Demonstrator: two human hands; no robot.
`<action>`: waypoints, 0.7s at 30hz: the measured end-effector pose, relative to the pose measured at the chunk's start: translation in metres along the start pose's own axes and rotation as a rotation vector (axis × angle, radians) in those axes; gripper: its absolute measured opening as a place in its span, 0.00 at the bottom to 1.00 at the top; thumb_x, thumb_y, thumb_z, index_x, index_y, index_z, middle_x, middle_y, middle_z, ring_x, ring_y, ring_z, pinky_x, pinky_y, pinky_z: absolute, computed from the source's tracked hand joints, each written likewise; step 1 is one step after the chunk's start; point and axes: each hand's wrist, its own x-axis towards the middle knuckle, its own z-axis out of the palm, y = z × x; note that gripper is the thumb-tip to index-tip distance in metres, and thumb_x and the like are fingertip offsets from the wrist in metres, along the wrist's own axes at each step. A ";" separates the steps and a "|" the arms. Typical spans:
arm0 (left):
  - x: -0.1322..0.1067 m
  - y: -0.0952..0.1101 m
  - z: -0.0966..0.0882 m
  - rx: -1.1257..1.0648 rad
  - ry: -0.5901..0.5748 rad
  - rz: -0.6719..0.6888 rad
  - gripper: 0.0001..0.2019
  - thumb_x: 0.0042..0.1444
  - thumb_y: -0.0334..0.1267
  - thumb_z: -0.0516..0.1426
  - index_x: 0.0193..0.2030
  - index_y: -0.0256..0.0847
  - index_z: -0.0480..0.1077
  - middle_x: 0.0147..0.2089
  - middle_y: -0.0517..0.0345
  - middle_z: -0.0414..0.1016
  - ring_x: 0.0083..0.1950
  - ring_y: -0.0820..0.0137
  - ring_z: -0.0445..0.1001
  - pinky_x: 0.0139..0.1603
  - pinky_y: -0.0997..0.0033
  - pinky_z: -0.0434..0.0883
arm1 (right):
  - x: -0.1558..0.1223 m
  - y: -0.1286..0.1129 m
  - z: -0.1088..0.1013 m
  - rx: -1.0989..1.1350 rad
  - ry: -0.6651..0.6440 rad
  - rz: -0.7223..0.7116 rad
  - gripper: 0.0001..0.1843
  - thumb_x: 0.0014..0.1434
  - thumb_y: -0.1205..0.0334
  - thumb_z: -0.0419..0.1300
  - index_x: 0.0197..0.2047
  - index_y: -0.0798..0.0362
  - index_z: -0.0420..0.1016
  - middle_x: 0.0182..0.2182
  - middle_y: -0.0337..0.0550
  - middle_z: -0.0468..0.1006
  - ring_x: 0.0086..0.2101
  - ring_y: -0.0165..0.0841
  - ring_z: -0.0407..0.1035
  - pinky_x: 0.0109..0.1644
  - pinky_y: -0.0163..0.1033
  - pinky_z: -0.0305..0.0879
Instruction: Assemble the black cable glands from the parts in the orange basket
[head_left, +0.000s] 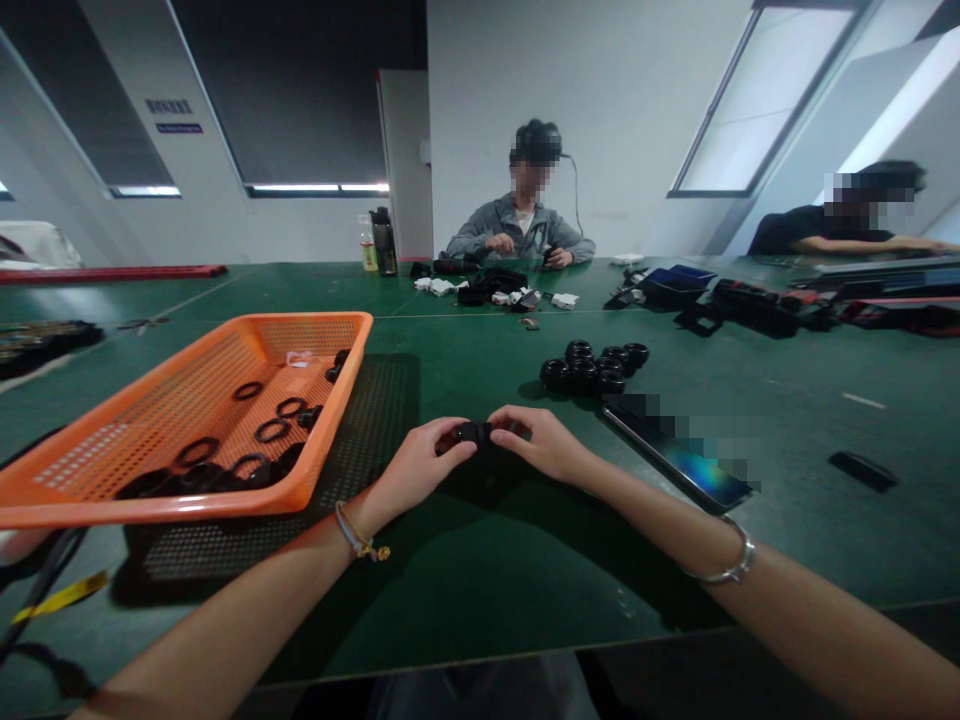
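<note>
Both hands meet over the green table (450, 570) around a small round black part (468, 432). My left hand (421, 458) pinches it from the left between thumb and fingers. From the right, my right hand (546, 442) pinches its other end; whether that end is a separate piece I cannot tell. To the left stands an orange perforated basket (341, 410) with black rings (271, 431) and other black round parts (201, 478) in it. Beyond my right hand sits a cluster of round black parts with ring-shaped openings (583, 376).
A phone (679, 455) with a lit screen lies right of my right hand. Further right is a flat black piece (862, 470). Across the table a person (521, 225) handles small parts behind black and white items (491, 287); another person (832, 225) sits far right. Bottles (384, 242) stand at the back.
</note>
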 end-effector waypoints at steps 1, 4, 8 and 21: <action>0.000 0.000 0.000 -0.001 0.003 0.003 0.20 0.50 0.41 0.55 0.48 0.32 0.68 0.43 0.46 0.74 0.42 0.62 0.72 0.43 0.62 0.68 | 0.000 0.000 0.000 -0.006 -0.008 0.004 0.08 0.56 0.63 0.54 0.36 0.56 0.70 0.31 0.43 0.75 0.30 0.32 0.67 0.32 0.36 0.61; 0.001 -0.002 0.000 -0.037 0.006 0.007 0.20 0.49 0.41 0.56 0.47 0.32 0.68 0.43 0.47 0.74 0.42 0.63 0.71 0.43 0.64 0.68 | -0.001 0.000 0.000 -0.011 -0.023 0.000 0.08 0.57 0.62 0.52 0.36 0.56 0.69 0.30 0.42 0.74 0.29 0.32 0.66 0.32 0.36 0.61; 0.003 -0.003 0.000 -0.098 -0.016 -0.021 0.18 0.51 0.41 0.54 0.46 0.32 0.69 0.38 0.52 0.74 0.36 0.68 0.71 0.36 0.70 0.67 | -0.001 0.000 0.000 0.027 0.015 -0.058 0.12 0.54 0.64 0.56 0.43 0.54 0.66 0.33 0.42 0.74 0.33 0.32 0.68 0.36 0.37 0.64; 0.004 -0.003 0.000 -0.128 -0.100 -0.059 0.16 0.53 0.40 0.53 0.45 0.33 0.68 0.29 0.57 0.72 0.31 0.71 0.70 0.33 0.73 0.68 | -0.003 -0.004 0.005 0.063 0.030 -0.032 0.07 0.53 0.66 0.55 0.38 0.53 0.66 0.30 0.40 0.74 0.32 0.32 0.69 0.37 0.38 0.65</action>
